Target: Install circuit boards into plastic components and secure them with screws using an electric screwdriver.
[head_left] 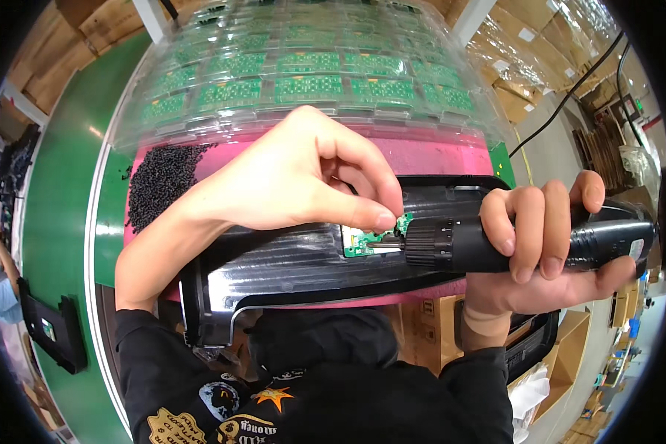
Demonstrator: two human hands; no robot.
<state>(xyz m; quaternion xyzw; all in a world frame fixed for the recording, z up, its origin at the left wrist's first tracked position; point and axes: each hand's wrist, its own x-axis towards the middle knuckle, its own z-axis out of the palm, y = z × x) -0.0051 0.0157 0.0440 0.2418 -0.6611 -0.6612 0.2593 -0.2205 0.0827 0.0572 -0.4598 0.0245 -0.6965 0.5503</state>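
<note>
Workplace: a green bench [111, 229] bearing a bright pink mat [440, 157], with brown cardboard cartons [514, 103] behind at right.

Centre: one glossy black plastic housing [274, 270], lying lengthwise across the mat; a small green circuit board [357, 250] shows in its rectangular opening.

Over the board: one black cylindrical electric screwdriver [462, 248], lying nearly level, tip at the board; right hand [525, 229], fingers wrapped around its body.

Left hand [281, 174]: thumb and index finger close together beside the tip; cannot tell whether they pinch anything. Fingers and screwdriver head hide part of the board.

Left of housing: one heap of tiny black pieces [163, 181], partly behind the left forearm.

Beyond housing: clear plastic trays [266, 118] of green boards.

Far left: a second black housing [66, 337], near another person [4, 296].
</note>
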